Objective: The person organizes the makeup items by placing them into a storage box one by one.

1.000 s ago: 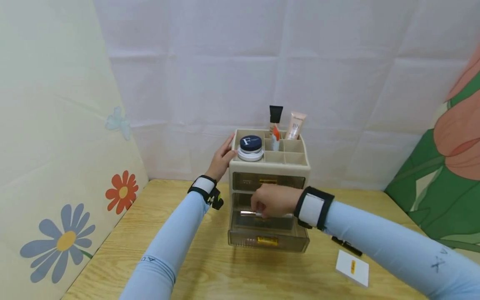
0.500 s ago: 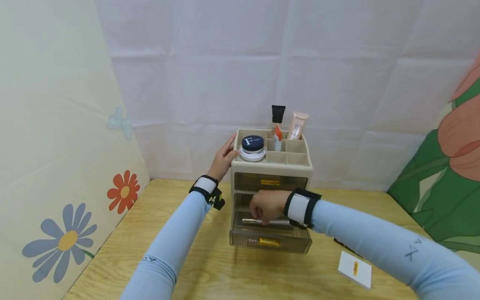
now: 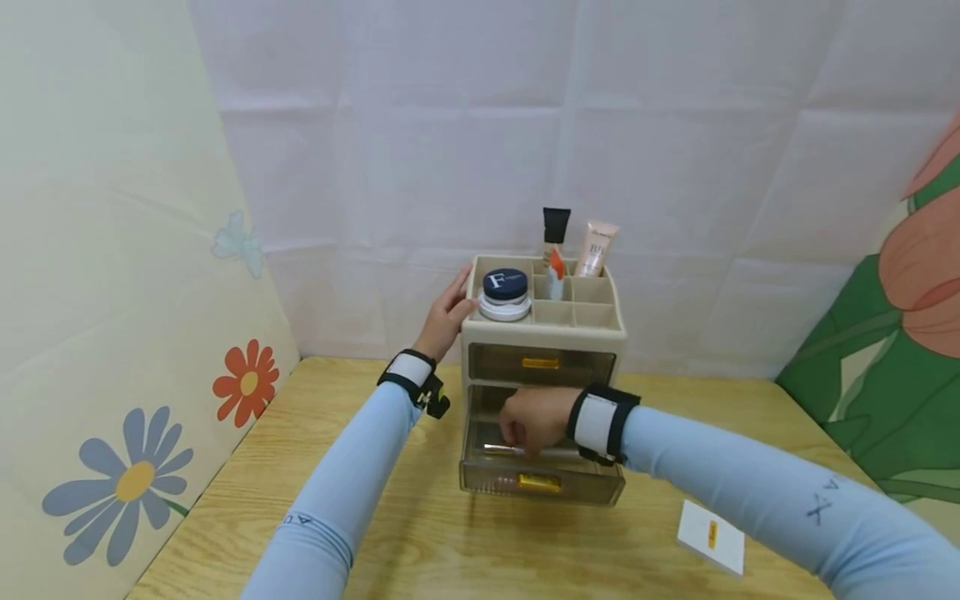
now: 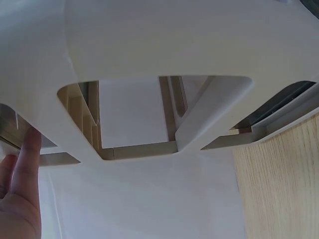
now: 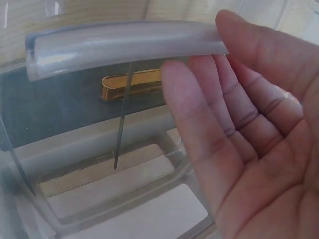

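A cream makeup organizer (image 3: pixel 543 333) with smoky drawers stands on the table. Its lower drawer (image 3: pixel 487 477) is pulled out. Over that drawer my right hand (image 3: pixel 543 417) holds a slim silvery tube (image 3: pixel 498 448) lying crosswise. In the right wrist view the tube (image 5: pixel 124 47) meets the thumb and fingers at its right end; its exact kind is unclear. My left hand (image 3: pixel 444 321) rests on the organizer's left side with fingers extended. In the left wrist view, fingers (image 4: pixel 27 169) touch the side panel (image 4: pixel 159 55), beside its cut-out openings.
On the organizer's top sit a navy-lidded jar (image 3: pixel 505 284) on a white round case (image 3: pixel 505 309), a black-capped tube (image 3: pixel 556 225), an orange-tipped tube (image 3: pixel 555 275) and a pink BB tube (image 3: pixel 596 248). A white box (image 3: pixel 711 537) lies on the table (image 3: pixel 405 533) at right.
My right hand has shifted slightly lower into the open drawer with the silvery tube. A dark slim thing on the table is now hidden behind my right sleeve. The left hand stays put.
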`<state>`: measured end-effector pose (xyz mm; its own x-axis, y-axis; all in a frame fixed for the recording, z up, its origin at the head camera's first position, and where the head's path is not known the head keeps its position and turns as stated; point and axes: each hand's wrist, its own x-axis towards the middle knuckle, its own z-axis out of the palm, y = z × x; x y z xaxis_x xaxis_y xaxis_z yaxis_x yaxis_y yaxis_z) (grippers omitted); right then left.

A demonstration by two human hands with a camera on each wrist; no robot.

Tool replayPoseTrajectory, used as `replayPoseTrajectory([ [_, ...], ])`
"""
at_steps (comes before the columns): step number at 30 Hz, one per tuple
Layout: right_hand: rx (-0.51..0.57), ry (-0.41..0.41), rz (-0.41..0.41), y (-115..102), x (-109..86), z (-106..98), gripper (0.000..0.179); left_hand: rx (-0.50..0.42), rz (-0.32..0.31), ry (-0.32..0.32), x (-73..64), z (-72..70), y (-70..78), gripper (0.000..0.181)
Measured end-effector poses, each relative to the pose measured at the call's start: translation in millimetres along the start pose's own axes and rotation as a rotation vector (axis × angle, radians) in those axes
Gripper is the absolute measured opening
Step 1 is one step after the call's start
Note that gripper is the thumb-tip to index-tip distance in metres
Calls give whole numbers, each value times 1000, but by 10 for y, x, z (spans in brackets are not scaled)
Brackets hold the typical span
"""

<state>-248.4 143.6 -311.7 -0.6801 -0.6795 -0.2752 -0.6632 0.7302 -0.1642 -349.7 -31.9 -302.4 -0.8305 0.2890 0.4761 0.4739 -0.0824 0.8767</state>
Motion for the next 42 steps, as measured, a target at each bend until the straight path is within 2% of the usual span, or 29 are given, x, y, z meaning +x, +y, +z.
replayPoseTrajectory([
  [5, 2, 1, 11, -3, 2, -2, 25, 6, 4, 3, 13, -13, -12, 64],
  [13, 27, -4, -21, 44, -33, -27, 24, 7, 8, -5, 2, -24, -27, 63],
  [22, 88, 19, -15, 33, -206, -218, 21, 9, 5, -4, 15, -30, -33, 63],
  [31, 109, 94, -48, 6, -551, -443, 20, 6, 3, -10, 21, -34, -39, 63],
  [37, 101, 193, -102, 70, -845, -540, 20, 3, -16, -12, 14, -32, -22, 63],
  [42, 162, 230, -42, 182, -1102, -567, 19, 8, -34, -7, 6, -30, -12, 62],
])
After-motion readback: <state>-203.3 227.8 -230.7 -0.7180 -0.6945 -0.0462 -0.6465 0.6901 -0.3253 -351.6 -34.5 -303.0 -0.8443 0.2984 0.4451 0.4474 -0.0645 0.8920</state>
